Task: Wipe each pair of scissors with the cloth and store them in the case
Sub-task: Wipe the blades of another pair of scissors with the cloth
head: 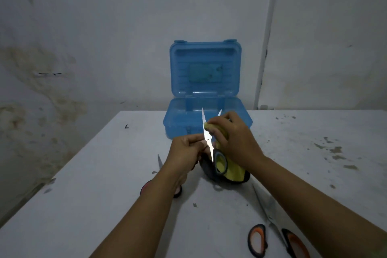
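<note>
An open pair of scissors (pixel 206 132) with dark handles stands blades-up in front of me. My left hand (pixel 185 150) grips it near the pivot and handle. My right hand (pixel 232 138) pinches a yellow cloth (pixel 232 172) around the right blade. The cloth hangs down through and behind the handle loops. Behind my hands the blue plastic case (pixel 206 88) sits with its lid raised. A second pair with red-lined handles (pixel 160 165) lies under my left forearm. A third pair with orange-lined handles (pixel 272 228) lies at the lower right.
The white table (pixel 104 184) has scuffs and chipped paint spots on the right. Its left edge runs diagonally past a stained wall. A pipe (pixel 265 48) runs down the wall behind the case.
</note>
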